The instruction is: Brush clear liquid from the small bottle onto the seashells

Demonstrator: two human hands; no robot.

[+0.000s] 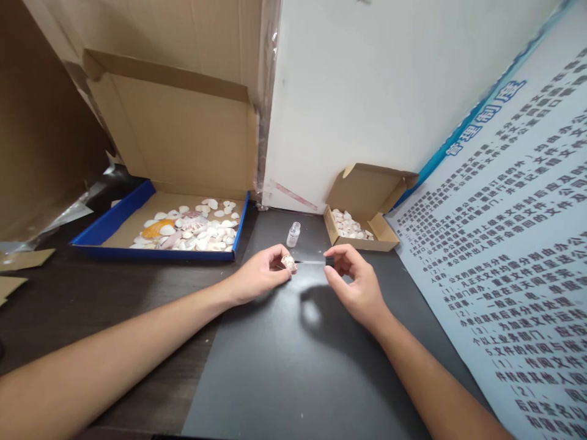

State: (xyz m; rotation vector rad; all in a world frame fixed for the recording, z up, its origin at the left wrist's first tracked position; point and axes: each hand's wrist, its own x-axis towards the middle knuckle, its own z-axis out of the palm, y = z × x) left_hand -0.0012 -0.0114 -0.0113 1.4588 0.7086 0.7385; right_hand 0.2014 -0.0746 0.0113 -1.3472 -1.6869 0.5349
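Note:
My left hand (261, 272) is closed in a pinch around a small pale seashell (289, 263) just above the dark mat (293, 366). My right hand (355, 284) pinches the black cap of a thin brush (316, 262), and the brush tip touches the shell. A small clear bottle (293, 234) stands open on the table just behind the two hands. Both forearms reach in from the bottom of the view.
A large cardboard box with blue edges (114, 214) at the back left holds several shells. A small cardboard box (383, 229) at the back right holds more shells. A printed poster (518, 256) leans along the right. A white wall stands behind.

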